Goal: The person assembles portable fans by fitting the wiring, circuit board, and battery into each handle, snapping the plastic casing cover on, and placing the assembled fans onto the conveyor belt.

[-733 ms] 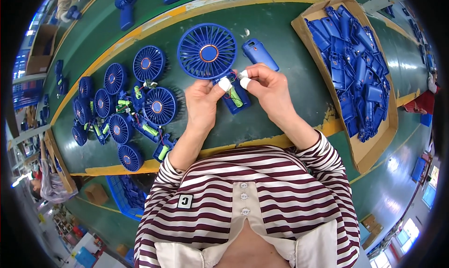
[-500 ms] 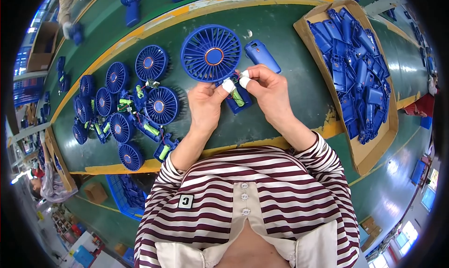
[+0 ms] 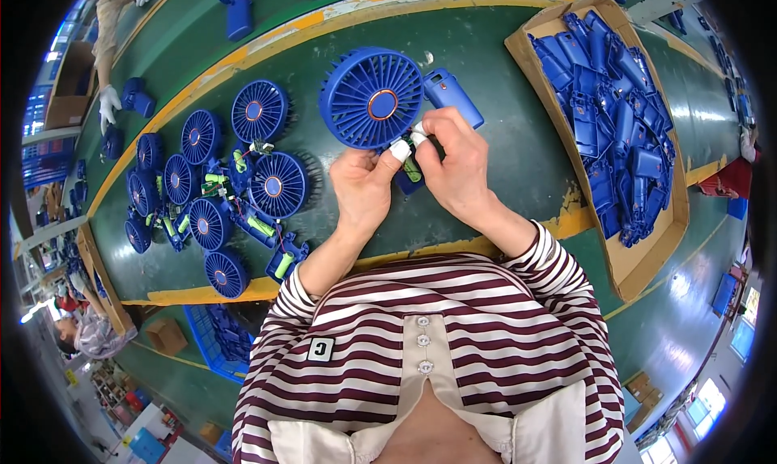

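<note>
A blue handheld fan [image 3: 371, 100] with a round slatted head is in front of me, its opened handle toward my body. My left hand [image 3: 363, 185] grips it just below the head, the thumb with a white finger cover pressed on the handle. My right hand [image 3: 458, 166] is closed in a pinch at the same spot, its covered fingertips close to the left thumb; what they pinch is too small to make out. A green battery [image 3: 412, 171] shows inside the handle, partly hidden by my fingers. Just beyond my right hand lies a blue handle cover [image 3: 453, 98].
To the left, several blue fans [image 3: 209, 223] with exposed batteries and wires crowd the green bench [image 3: 486, 39]. A cardboard box [image 3: 605, 257] full of blue shells stands right. A blue crate [image 3: 212, 351] sits below the bench edge. A co-worker's gloved hand [image 3: 108, 106] is far left.
The fan head has tilted and shifted slightly right and nearer. My right hand has turned and moved a little left, covering more of the handle. The co-worker's hand at far left has moved nearer.
</note>
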Available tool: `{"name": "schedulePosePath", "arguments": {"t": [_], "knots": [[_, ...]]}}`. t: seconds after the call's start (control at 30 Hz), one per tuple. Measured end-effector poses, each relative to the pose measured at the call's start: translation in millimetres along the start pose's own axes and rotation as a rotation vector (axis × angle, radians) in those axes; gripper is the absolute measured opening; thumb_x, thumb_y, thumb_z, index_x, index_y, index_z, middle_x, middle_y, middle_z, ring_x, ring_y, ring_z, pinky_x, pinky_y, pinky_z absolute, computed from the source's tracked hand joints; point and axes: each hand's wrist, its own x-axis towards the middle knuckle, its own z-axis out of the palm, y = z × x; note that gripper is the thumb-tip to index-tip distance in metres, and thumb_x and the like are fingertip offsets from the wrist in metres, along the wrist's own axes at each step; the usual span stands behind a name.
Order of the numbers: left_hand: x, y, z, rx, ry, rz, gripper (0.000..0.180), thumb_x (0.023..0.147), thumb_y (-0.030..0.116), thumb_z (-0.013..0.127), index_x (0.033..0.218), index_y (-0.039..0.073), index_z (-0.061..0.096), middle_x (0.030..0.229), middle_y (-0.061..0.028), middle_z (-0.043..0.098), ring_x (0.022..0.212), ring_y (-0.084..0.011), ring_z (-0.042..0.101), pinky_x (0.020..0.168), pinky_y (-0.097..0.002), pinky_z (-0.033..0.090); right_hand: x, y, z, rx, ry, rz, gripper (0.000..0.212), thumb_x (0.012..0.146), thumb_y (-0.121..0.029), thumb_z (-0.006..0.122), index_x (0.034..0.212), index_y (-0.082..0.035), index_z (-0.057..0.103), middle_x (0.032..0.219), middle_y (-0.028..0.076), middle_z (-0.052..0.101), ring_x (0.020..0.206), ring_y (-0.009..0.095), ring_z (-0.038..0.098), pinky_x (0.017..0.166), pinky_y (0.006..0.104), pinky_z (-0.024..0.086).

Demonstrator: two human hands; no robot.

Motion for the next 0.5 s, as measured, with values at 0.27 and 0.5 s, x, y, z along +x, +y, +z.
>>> {"name": "schedulePosePath", "arguments": {"t": [0.27,0.5], "knots": [[5.6,5.5,-2.5,-0.181,-0.025,-0.163,0.020,0.079,-0.004,0.058,0.099,-0.005,0.058,0.089,-0.0060,0.062,0.073,-0.0093,0.057,0.064,-0.0217,0.045,1.1,11.6,-11.9,0.123,-0.170,-0.090,0.017,0.069,0.011,0.051,0.084,0.003,0.052,0.086,0.010,0.053,0.073,0.024,0.054,0.062,0.0291,0.044],[9.9,-4.5,-12.2,-0.102,-0.040,-0.379,0.017,0.079,0.000,0.056,0.096,-0.002,0.059,0.084,-0.0045,0.062,0.070,-0.0087,0.057,0.061,-0.0204,0.046,-0.5,8.3,-17.0,-0.156,-0.331,-0.165,0.023,0.069,0.010,0.050,0.090,0.002,0.054,0.091,0.010,0.054,0.081,0.026,0.054,0.066,0.0304,0.044]]}}
